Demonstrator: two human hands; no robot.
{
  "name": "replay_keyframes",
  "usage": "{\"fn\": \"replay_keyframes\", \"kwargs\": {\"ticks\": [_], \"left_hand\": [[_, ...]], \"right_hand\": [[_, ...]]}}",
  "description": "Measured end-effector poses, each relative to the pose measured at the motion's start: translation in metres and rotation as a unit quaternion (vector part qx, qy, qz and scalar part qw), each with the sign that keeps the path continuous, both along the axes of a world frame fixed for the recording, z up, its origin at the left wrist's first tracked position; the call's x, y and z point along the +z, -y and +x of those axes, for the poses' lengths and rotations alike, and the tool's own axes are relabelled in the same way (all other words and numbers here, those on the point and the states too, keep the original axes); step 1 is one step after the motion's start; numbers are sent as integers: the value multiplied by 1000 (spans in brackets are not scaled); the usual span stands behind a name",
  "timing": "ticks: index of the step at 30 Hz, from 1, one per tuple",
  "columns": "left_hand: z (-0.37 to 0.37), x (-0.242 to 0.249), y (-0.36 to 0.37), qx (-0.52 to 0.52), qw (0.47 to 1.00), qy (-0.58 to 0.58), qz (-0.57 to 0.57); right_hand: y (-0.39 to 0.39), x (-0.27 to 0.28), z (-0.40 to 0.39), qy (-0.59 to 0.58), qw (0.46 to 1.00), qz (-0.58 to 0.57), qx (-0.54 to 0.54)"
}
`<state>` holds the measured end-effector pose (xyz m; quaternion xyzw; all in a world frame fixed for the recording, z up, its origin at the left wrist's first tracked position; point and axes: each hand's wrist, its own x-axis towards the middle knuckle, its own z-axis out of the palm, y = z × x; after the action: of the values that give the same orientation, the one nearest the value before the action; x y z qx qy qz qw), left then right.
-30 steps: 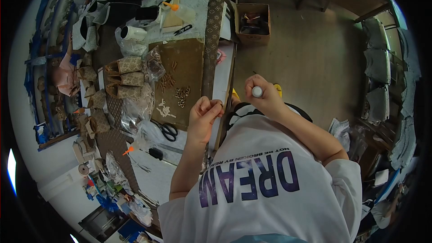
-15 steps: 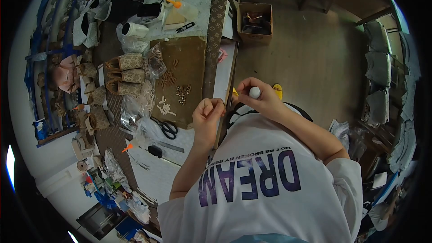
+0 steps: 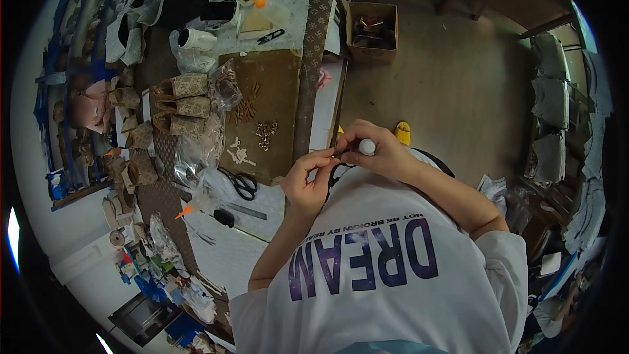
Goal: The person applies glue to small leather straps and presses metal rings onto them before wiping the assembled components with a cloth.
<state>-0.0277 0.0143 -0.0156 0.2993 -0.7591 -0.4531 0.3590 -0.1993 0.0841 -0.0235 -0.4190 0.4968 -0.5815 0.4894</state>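
Observation:
My right hand [image 3: 383,154] is closed around a small object with a rounded white end [image 3: 367,147]; the rest of it is hidden by my fingers. My left hand [image 3: 309,180] pinches something at the fingertips, too small to make out, and meets my right fingertips above my lap. On the table to the left lies a brown board [image 3: 272,85]. It carries small metal clasps [image 3: 266,134], short brown strips [image 3: 245,110] and small white pieces [image 3: 240,153]. Black-handled scissors [image 3: 244,185] rest just below the board.
Several patterned small bags [image 3: 183,105] stand beyond the board, near clear plastic bags [image 3: 193,160]. A metal ruler [image 3: 249,211] and an orange-tipped bottle [image 3: 272,10] lie on the table. An open cardboard box [image 3: 372,10] sits on the floor, and stacked material [image 3: 552,101] fills the right side.
My two hands have come together, and their fingertips now meet. My left hand has turned, its fingers reaching toward the right hand. The white-ended object has tilted and shifted slightly downward.

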Motion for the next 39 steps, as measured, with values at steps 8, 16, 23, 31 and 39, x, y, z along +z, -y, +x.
{"fn": "replay_keyframes", "kwargs": {"ticks": [8,16,23,31,39], "left_hand": [[4,2,-6,26,998,3,-56],[2,10,-16,21,996,-1,-86],[-2,9,-34,35,998,-14,-43],[-9,7,-55,25,998,-7,-53],[-8,5,-71,63,997,14,-37]], "right_hand": [[-1,-2,5,-3,1000,-2,8],[-5,-3,7,-39,999,-27,15],[-18,3,6,-26,1000,-6,16],[-36,1,-2,-42,999,-11,20],[-39,-12,-1,-40,998,-22,53]]}}
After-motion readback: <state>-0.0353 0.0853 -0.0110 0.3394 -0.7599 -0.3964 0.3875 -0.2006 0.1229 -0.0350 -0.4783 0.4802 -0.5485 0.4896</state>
